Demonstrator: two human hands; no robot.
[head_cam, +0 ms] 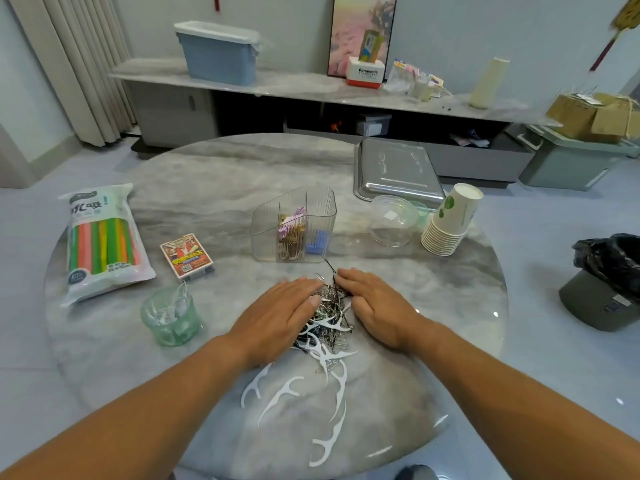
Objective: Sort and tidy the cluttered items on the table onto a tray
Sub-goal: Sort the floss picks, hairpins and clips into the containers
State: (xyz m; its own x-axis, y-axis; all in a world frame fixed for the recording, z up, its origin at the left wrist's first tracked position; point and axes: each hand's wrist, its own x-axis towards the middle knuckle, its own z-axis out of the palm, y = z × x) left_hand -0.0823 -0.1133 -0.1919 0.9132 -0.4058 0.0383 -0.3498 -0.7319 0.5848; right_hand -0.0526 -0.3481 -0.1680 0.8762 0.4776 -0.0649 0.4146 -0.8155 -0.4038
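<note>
1. Marble-patterned round table [214,181] carries all the clutter.
2. Left hand [280,313] lies flat, fingers straight, palm down on the left side of a pile of paper clips and hairpins [332,299] at the table centre.
3. Right hand [377,306] lies flat with straight fingers against the right side of the same pile. Neither hand grasps anything.
4. White floss picks [332,386] are scattered on the near side of the pile, some tangled into it.
5. Metal tray [398,171] sits at the far right of the table, well apart from the pile.
6. Clear divided organiser [294,230] stands just beyond the hands and holds small items.
7. Green glass cup [171,317], near left, contains floss picks.
8. Card box [187,258] and a bag of coloured straws [104,240] lie to the left.
9. Clear plastic container [393,220] and a tilted stack of paper cups [450,220] sit just in front of the tray.
</note>
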